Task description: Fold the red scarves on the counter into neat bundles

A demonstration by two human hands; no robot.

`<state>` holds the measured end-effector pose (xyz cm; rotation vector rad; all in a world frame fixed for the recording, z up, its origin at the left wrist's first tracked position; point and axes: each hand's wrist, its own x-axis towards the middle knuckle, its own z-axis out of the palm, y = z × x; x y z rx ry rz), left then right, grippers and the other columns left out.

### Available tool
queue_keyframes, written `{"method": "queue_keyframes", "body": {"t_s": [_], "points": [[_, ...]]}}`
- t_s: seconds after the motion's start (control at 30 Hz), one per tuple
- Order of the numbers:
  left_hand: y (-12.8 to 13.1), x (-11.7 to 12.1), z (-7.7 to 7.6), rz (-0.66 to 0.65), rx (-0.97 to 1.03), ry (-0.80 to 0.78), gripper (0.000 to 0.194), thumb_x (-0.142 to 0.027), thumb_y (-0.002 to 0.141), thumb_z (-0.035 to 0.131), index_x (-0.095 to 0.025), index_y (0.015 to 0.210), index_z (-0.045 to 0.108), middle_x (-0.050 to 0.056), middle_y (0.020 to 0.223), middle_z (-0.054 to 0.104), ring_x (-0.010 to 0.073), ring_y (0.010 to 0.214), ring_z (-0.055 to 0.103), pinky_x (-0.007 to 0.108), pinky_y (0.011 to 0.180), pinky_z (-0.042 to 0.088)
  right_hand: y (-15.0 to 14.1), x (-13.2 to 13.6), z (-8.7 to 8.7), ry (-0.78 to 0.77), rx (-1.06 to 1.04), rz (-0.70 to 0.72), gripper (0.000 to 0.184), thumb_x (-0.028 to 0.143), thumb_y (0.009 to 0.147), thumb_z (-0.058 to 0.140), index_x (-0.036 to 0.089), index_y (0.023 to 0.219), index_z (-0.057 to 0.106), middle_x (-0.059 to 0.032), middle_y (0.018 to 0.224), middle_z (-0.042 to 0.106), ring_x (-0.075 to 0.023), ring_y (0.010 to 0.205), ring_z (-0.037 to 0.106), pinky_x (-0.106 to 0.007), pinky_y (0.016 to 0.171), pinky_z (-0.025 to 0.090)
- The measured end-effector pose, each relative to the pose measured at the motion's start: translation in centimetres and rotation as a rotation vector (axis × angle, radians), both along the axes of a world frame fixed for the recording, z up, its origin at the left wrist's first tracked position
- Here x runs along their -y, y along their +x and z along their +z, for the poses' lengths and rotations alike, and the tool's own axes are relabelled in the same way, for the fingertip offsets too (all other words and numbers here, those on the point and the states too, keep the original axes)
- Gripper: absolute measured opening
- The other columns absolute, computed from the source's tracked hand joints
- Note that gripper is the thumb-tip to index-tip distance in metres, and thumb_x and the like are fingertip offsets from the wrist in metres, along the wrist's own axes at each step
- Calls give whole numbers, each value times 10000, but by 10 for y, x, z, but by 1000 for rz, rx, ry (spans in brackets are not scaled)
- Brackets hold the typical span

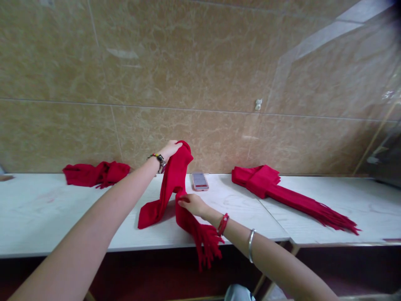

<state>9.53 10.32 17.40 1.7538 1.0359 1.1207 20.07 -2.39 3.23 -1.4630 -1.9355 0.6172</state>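
Note:
My left hand [170, 149] is closed on the top fold of a red fringed scarf [171, 184] and lifts it above the white table [46, 217]. My right hand [192, 204] pinches the same scarf lower down, near the table's front edge. The scarf's fringed end hangs over that edge. A watch and bead bracelet are on my left wrist; a red band and a silver bangle are on my right.
A pink phone [200, 181] lies on the table just behind the scarf. A second red scarf [282, 193] stretches out at the right with its fringe toward the front. A third red scarf [96, 174] lies bunched at the left against the brown tiled wall [200, 83].

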Motion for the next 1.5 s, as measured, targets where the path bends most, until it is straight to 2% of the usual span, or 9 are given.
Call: {"method": "queue_keyframes", "body": {"t_s": [0.13, 0.23, 0.33, 0.47, 0.57, 0.83, 1.03, 1.23, 1.5], "points": [[-6, 9, 10, -71, -587, 484, 190, -217, 805, 477, -124, 828, 641, 43, 820, 646, 162, 793, 573, 251, 753, 409, 25, -25, 13, -21, -22, -77, 157, 147, 767, 533, 152, 723, 683, -38, 682, 667, -172, 700, 618, -261, 645, 467], [-8, 14, 4, -97, -910, 797, 198, -182, 786, 478, -176, 843, 667, 37, 892, 604, 155, 823, 549, 246, 771, 388, 67, -47, 37, 82, -91, -177, 218, 113, 779, 494, 173, 897, 668, -59, 862, 677, -186, 857, 611, -274, 714, 474], [-4, 18, -5, -30, -928, 997, 223, -163, 781, 465, -190, 818, 684, 40, 926, 535, 142, 773, 519, 251, 725, 387, 92, -61, 64, 169, -174, -169, 325, 157, 818, 468, 205, 1124, 567, -65, 1098, 615, -159, 970, 578, -261, 750, 485], [7, 22, -10, -13, -766, 1034, 301, -116, 804, 390, -163, 805, 687, 31, 842, 487, 123, 725, 485, 237, 703, 396, 96, -70, 90, 101, -297, 48, 313, 187, 821, 502, 184, 1128, 561, -56, 1046, 636, -126, 889, 599, -243, 746, 493], [14, 23, -9, 18, -705, 966, 314, -65, 774, 393, -143, 809, 695, 39, 833, 482, 131, 779, 487, 238, 762, 401, 98, -77, 96, -107, -443, 156, 287, 193, 801, 549, 166, 1084, 584, -36, 873, 668, -117, 745, 609, -230, 677, 500], [27, 22, -9, 37, -509, 642, 291, -10, 713, 455, -166, 778, 692, 32, 849, 507, 145, 863, 506, 257, 874, 383, 112, -81, 86, -353, -726, 74, 241, 125, 711, 639, 168, 947, 623, -18, 758, 666, -105, 644, 597, -200, 584, 490], [44, 22, -29, 112, 37, 8, 195, -137, 773, 545, -153, 968, 543, 6, 761, 550, 108, 657, 542, 249, 690, 449, 114, -82, 92, -175, -1005, -95, 325, 21, 702, 577, 171, 990, 557, 17, 694, 644, -87, 633, 596, -189, 605, 490], [55, 26, -49, -26, 142, -184, 209, -359, 860, 459, -162, 915, 501, 0, 666, 586, 104, 556, 563, 204, 548, 434, 108, -83, 85, -3, -1080, -237, 281, 41, 672, 602, 163, 923, 570, 45, 567, 590, -70, 465, 521, -158, 401, 386], [62, 31, -55, -99, 215, -328, 531, -204, 642, 743, -183, 1070, 429, -10, 694, 626, 112, 544, 581, 234, 571, 443, 106, -77, 92, 169, -1083, -334, 279, 66, 671, 590, 172, 928, 577, 26, 691, 628, -51, 451, 494, -158, 383, 362]]}}
